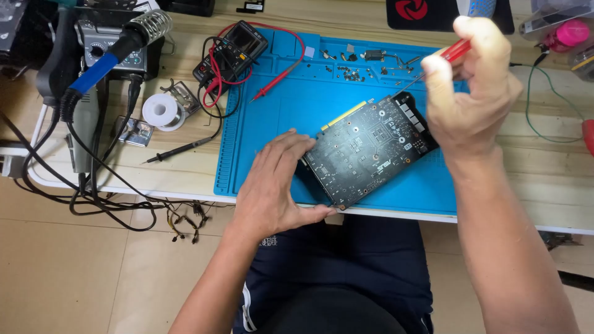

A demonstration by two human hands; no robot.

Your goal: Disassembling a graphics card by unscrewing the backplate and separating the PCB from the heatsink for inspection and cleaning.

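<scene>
Matt black circuit board (365,151), smooth blue rubbery mat (278,124), pale wood tabletop (544,167), glossy red plastic screwdriver handle (455,51)

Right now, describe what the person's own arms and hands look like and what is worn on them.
Both forearms are bare: no sleeves, gloves, watch or rings in view. The left hand and right hand have short nails. No cables or markings show.

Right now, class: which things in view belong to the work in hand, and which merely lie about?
In use: black rectangular circuit board, steadied by left hand; red-handled screwdriver in right hand; blue work mat.

Lying about: black multimeter, white solder spool, blue-handled soldering iron, loose screws.
</scene>
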